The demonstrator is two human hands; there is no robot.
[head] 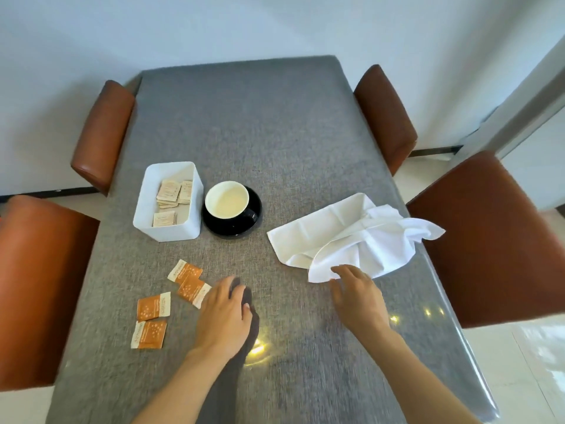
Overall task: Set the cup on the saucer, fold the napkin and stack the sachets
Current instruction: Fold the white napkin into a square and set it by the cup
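A black cup with a cream inside (227, 199) stands on a black saucer (241, 229) in the middle of the table. A crumpled white napkin (354, 237) lies to the right. Several orange sachets (185, 272) lie loose at the front left. My left hand (224, 313) hovers palm down just right of the sachets, fingers loose, holding nothing. My right hand (357, 293) is spread open at the napkin's near corner, its fingertips touching or almost touching the cloth.
A white rectangular box (171, 231) with several beige sachets stands left of the saucer. The grey table (260, 133) is ringed by brown leather chairs (486, 237), two on each side. A glossy cover reflects light near the front edge.
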